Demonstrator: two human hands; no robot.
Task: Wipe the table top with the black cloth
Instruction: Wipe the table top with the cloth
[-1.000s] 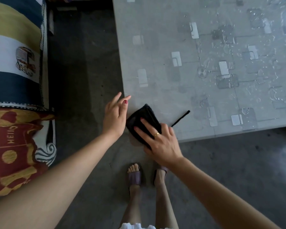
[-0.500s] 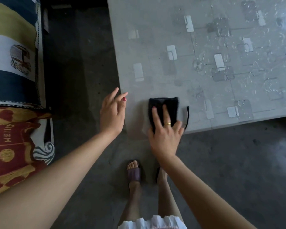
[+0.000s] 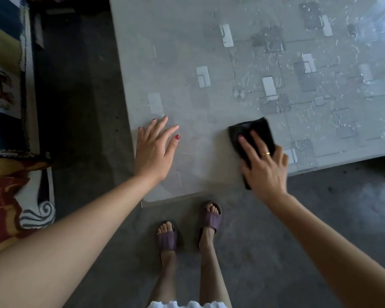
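Note:
The folded black cloth lies flat on the grey patterned table top, near its front edge. My right hand presses down on the cloth with straight, spread fingers, covering its near half. My left hand rests flat on the table's front left corner, fingers spread, well to the left of the cloth. Water streaks and droplets glisten on the right part of the table.
A sofa with a striped, patterned throw stands at the left, across a strip of dark concrete floor. My feet in purple slippers stand on the floor just in front of the table's corner.
My right hand has slid the cloth to the right along the front edge, away from the corner. My left hand has come down from beside the corner onto the table top.

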